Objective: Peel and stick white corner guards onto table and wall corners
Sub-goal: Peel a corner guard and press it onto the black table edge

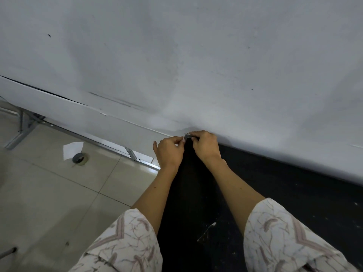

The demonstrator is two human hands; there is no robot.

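Sleeves [125, 242] with a pale printed pattern framed the near foreground, and both bare forearms reached away from them toward the table corner [189, 138], the landmark used throughout. Between the forearms, directly below that corner, lay a dark area whose nature could not be told. The left hand [169, 152] sat just left of the corner with its fingers curled and its thumb and forefinger tips pinching the corner guard [186, 136]. The right hand [206, 146] sat just right of the corner, fingers curled over the same guard from the other side. Two-handed pinching probably served either to separate the backing or to square the guard on the corner; the view was too small to tell which, or whether adhesive already touched the table.

The guard itself appeared as a small pale, slightly glossy piece at the corner, touching both hands' fingertips. Left of and below the corner, a metal table frame [129, 154] ran under the white tabletop [78, 114]. Farther left of the corner, on the tiled floor [49, 193], a roll of tape [80, 158] lay beside a white paper sheet [72, 150], likely set aside within reach. Beyond the corner rose a scuffed white wall [196, 55], against which the tabletop's far edge ran.
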